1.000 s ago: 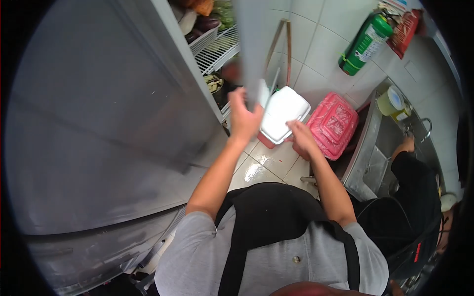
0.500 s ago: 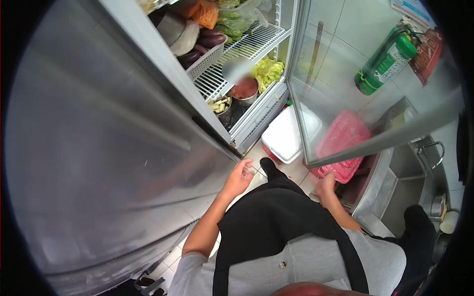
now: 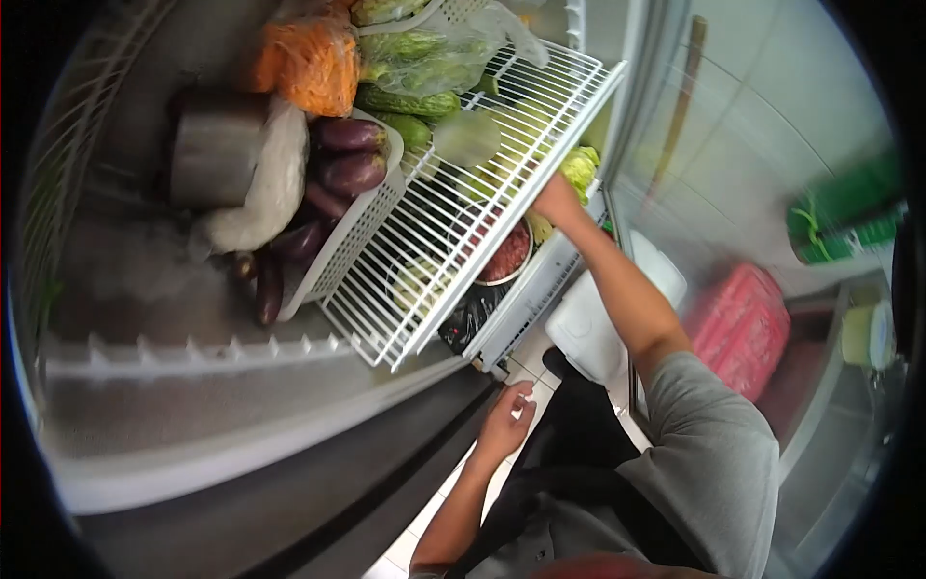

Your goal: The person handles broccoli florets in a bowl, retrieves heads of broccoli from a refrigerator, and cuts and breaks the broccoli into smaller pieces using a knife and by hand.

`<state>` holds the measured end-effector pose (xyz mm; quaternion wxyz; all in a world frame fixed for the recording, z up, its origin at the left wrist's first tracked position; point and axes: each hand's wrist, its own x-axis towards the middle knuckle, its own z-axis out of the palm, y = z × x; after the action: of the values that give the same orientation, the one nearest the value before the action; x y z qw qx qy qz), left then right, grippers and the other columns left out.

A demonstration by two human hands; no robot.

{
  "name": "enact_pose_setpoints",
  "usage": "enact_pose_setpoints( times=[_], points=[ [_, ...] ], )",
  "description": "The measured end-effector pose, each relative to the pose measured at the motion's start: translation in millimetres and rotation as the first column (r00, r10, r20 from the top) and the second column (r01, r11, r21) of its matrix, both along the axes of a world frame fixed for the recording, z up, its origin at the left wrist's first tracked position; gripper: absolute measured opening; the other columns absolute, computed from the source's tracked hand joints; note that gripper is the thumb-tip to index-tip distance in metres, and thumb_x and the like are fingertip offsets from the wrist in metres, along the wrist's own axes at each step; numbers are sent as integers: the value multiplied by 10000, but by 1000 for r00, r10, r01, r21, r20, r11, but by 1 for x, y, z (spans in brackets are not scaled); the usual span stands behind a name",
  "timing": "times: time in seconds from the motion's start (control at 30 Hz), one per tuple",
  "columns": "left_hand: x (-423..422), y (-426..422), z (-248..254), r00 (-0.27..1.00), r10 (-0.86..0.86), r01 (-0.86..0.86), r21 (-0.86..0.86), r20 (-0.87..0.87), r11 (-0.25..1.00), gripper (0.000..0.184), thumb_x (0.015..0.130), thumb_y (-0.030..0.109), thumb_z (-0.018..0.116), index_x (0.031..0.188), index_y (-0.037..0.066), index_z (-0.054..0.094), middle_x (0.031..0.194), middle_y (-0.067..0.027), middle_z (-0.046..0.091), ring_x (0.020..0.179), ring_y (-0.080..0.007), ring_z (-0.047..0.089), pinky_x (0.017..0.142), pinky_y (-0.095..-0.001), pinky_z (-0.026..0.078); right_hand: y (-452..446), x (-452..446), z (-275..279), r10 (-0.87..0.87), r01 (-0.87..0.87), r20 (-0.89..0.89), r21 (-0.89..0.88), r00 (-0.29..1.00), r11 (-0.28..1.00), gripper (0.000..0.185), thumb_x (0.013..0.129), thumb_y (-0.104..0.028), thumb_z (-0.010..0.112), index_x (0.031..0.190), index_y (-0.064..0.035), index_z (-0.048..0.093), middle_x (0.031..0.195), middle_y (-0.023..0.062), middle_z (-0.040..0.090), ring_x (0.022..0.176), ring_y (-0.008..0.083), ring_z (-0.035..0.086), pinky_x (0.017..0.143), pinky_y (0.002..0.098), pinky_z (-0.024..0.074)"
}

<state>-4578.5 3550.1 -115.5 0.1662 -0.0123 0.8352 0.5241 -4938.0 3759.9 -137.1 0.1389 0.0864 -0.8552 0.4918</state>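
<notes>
My right hand (image 3: 558, 200) reaches into the fridge at the front edge of the white wire shelf (image 3: 574, 106), close to a head of lettuce (image 3: 581, 170). Its fingers are hidden by the shelf and the wrist, so I cannot see whether they hold anything. Below the shelf stands a metal pot of reddish food (image 3: 509, 253). Low in front of the fridge hangs my left hand (image 3: 507, 421), fingers loosely bent and apart, with nothing in it.
On the shelf lie eggplants (image 3: 354, 172) in a white basket (image 3: 359, 227), bagged carrots (image 3: 311, 68) and cucumbers (image 3: 410, 100). A glass door stands ajar at right. On the floor are a white-lidded container (image 3: 588, 323) and a pink-covered one (image 3: 738, 333).
I have moved closer to the fridge. My right hand has gone from beside the glass door's lower edge into the fridge, while my left hand stays low and empty.
</notes>
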Motion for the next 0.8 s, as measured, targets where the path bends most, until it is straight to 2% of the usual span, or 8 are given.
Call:
enact_pose_setpoints(
  times=[0.07, 0.3, 0.4, 0.53, 0.67, 0.73, 0.77, 0.8],
  points=[
    [-7, 4, -26, 993, 62, -64, 21, 98, 998, 319, 975, 16, 662, 1289, 62, 623, 1151, -47, 704, 942, -115, 659, 840, -303, 538, 5, -68, -9, 50, -73, -196, -114, 979, 991, 405, 969, -293, 642, 1308, -73, 653, 1203, 233, 706, 1057, 445, 682, 931, 468, 561],
    [-63, 28, -50, 972, 213, -226, 137, 103, 964, 279, 992, -14, 641, 1268, 22, 623, 1149, -70, 699, 982, -118, 663, 909, -293, 528, 25, -170, -78, -56, -2, 132, 401, 990, 916, 433, 964, -299, 652, 1335, -77, 629, 1228, 231, 694, 1078, 435, 677, 946, 465, 556],
    [-100, 34, -61, 973, 231, -232, 178, 24, 956, 243, 1017, -3, 611, 1260, 15, 618, 1138, -68, 683, 979, -132, 654, 912, -302, 528, 29, -174, -95, -57, -16, 156, 430, 986, 903, 446, 962, -301, 656, 1347, -79, 619, 1238, 230, 689, 1087, 431, 674, 952, 463, 553],
    [-168, 57, -36, 929, 362, -294, 446, -75, 846, 179, 1051, 27, 571, 1220, -1, 620, 1114, -70, 665, 967, -145, 641, 913, -314, 531, 35, -170, -103, -39, -28, 150, 420, 988, 907, 464, 960, -304, 662, 1363, -81, 606, 1252, 229, 682, 1099, 425, 671, 960, 461, 550],
    [-226, 49, -29, 898, 440, -402, 368, -23, 839, 245, 1058, 99, 581, 1277, -9, 592, 1142, -94, 673, 956, -190, 658, 890, -354, 552, 38, -166, -101, -18, -37, 132, 404, 991, 914, 483, 957, -308, 668, 1378, -84, 592, 1266, 228, 675, 1111, 420, 668, 969, 459, 547],
    [-260, 33, -45, 851, 521, -370, 626, -69, 687, 386, 1037, 233, 622, 1338, 1, 555, 1229, -130, 653, 1063, -253, 651, 957, -406, 556, 36, -164, -99, -7, -45, 128, 397, 992, 917, 493, 956, -309, 671, 1386, -85, 585, 1273, 227, 671, 1117, 417, 666, 973, 458, 546],
    [-278, 24, -50, 842, 538, -317, 770, -41, 554, 464, 1024, 301, 643, 1366, 7, 537, 1277, -150, 639, 1120, -286, 643, 990, -438, 555, 33, -164, -96, 0, -51, 127, 398, 992, 916, 498, 955, -310, 672, 1390, -85, 582, 1276, 227, 669, 1120, 416, 665, 975, 458, 545],
    [-294, 17, -47, 869, 491, -240, 921, 63, 308, 545, 1004, 371, 667, 1388, 13, 520, 1333, -174, 615, 1183, -324, 624, 1025, -481, 548, 30, -163, -95, 7, -58, 129, 397, 992, 916, 503, 954, -311, 674, 1394, -86, 578, 1279, 226, 667, 1123, 414, 664, 977, 457, 544]
  ],
)
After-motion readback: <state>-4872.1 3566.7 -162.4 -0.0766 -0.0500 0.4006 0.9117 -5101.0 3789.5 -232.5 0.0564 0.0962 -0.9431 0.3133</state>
